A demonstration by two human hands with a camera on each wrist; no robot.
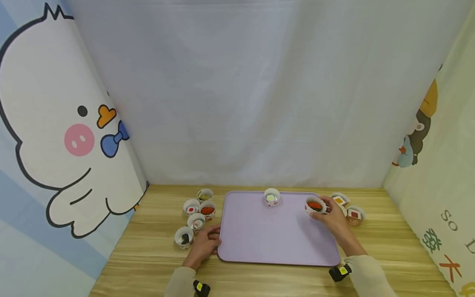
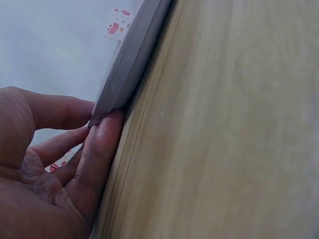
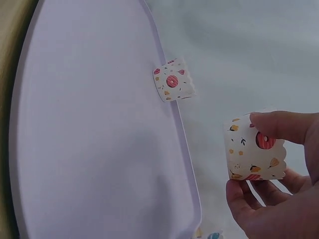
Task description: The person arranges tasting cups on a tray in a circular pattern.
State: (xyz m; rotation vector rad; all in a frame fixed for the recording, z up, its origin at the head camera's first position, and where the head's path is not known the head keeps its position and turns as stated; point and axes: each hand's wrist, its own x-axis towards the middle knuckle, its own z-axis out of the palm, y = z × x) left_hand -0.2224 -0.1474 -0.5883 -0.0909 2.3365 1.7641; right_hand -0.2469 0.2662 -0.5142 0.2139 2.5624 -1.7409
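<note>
Left hand (image 1: 203, 244), nearly closed, pinches tray (image 1: 274, 237); right hand (image 1: 335, 218), half-open, grips 1 paper cup (image 3: 247, 149).

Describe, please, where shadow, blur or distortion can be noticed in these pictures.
Right wrist view: a soft shadow falls on the tray, whose long edge looks bowed; left wrist view: the table looks soft, its grain smeared; head view: fairly even light, with gentle shading along folds in the curtain.
</note>
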